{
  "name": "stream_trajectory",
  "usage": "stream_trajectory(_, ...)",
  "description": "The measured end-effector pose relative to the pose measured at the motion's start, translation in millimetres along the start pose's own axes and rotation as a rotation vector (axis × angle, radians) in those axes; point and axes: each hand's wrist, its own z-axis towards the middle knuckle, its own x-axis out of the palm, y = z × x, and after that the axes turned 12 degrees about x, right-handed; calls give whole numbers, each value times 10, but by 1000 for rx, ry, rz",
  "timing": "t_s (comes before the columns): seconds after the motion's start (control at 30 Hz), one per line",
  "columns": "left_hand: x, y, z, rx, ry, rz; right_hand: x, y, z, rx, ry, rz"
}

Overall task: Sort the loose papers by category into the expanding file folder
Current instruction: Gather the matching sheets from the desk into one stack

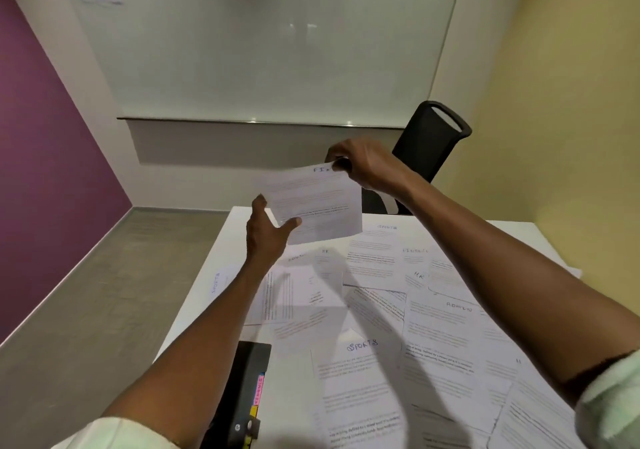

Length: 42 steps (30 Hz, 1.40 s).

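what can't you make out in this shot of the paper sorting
- White raised sheet in the head view: heading starts "FI", but the right hand pinching its top covers the rest; body text is motion-blurred.
- Black expanding file folder: the left forearm and bottom edge hide most of it; its coloured tab labels are too small to read.
- White loose papers on the table: headings like SPORTS are readable, printed lines too blurred.
- Left hand: fingers hidden behind the sheet.

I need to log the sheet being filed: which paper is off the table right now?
The paper headed FIN. The right hand pinches its top corner and the left hand holds its lower edge, above the papers lying flat on the table.
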Motion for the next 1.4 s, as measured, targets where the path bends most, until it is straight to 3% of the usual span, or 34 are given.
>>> stream_trajectory(0.1, 24, -192, -53, -6, -91, -183, -297, -60, -188, -13, -60, 20)
stream_trajectory(0.37, 133, -603, -231, 69, -102, -335, -750, -339, -646, 68, -263, 184)
stream_trajectory(0.47, 181, -730, -346, 61, -93, -379, -706, -512, -830, 171, -349, 311)
stream_trajectory(0.57, 249, -825, -506, 32, -76, -397, -556, -718, -1046, 405, -398, 463)
stream_trajectory(0.7, 410, -871, -768, -74, -37, -354, -131, -1008, -1560, 755, -115, 761)
stream_trajectory(0.8, 587, -834, -1012, -165, -9, -361, 243, -1163, -2106, 856, 201, 877)
stream_trajectory(0.87, 706, -806, -1169, -242, -8, -391, 460, -1253, -2461, 853, 301, 897)
stream_trajectory(1.17, 1037, -476, -2109, -566, 8, -501, 1019, -1465, -3477, 866, 371, 1047)
stream_trajectory(1.4, 1227, -429, -2466, -711, 169, -653, 1303, -1608, -3686, 905, 449, 1057)
